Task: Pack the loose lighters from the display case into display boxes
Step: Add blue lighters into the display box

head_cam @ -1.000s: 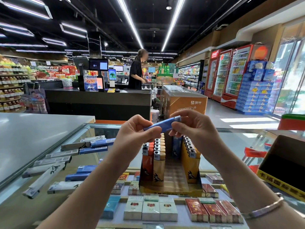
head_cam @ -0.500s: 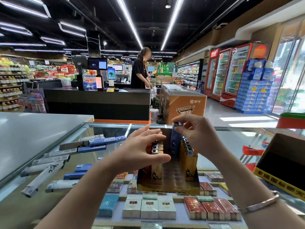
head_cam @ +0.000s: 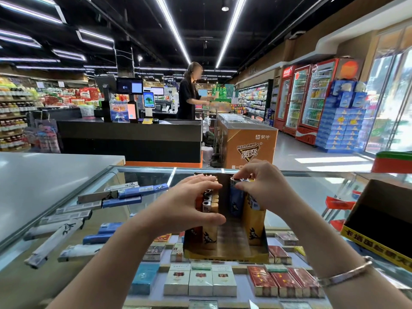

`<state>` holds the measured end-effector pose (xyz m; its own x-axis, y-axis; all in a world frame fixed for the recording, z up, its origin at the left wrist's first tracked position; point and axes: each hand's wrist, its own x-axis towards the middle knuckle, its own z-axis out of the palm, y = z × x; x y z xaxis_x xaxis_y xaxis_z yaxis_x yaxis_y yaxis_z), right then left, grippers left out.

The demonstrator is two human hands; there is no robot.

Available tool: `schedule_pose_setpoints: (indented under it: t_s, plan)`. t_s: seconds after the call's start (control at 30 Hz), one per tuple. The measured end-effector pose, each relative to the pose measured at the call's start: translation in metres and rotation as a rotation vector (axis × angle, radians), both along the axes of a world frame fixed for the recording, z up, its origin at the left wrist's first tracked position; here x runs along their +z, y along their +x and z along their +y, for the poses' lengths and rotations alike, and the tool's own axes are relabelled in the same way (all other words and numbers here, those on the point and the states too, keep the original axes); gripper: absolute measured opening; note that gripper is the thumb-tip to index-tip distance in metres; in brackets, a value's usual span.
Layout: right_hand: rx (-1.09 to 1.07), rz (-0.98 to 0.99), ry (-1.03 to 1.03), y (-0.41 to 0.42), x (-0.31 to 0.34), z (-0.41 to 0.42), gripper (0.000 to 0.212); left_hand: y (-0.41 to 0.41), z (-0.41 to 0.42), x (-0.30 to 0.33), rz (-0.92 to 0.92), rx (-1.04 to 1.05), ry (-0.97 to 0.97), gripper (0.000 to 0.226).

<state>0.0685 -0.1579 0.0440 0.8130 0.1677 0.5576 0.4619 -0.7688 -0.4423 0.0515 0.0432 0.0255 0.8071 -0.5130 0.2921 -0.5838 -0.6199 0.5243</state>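
Display box is showing gold-brown with a checkered floor. Blue lighter is carrying a black bird print (same print on the yellow lighters). Loose lighters are showing white, grey and blue.

Both forearms reach forward from the lower corners, bare, converging toward centre. Left hand: palm turned inward to the right, fingers extended and close together, thumb stretched out below them, nothing pinched. Right hand: wrist bent, knuckles up, fingers curled downward, thumb and forefinger tips meeting in a pinch grip. Right wrist carries a thin metal bangle. Hands sit near each other, not touching.
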Motion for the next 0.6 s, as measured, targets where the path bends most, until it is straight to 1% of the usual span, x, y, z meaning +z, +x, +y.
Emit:
schedule_pose_setpoints:
  t_s: [0.2,0.33,0.5,0.6]
  plan:
    - [0.032,0.08,0.062,0.0021,0.001,-0.0026,0.007,0.0003,0.0004,0.0,0.006,-0.007,-0.001,0.067]
    - [0.067,0.068,0.084,0.0022,0.0016,-0.0035,0.008,0.0007,0.0001,-0.0001,0.003,-0.006,0.003,0.067]
    - [0.056,0.05,0.078,0.0022,0.0018,-0.0025,0.008,0.0012,-0.0001,-0.0001,-0.032,0.003,0.032,0.067]
    - [0.106,0.098,0.11,0.001,0.0035,-0.0019,0.007,0.0014,0.0002,-0.0008,-0.04,0.006,0.039,0.068]
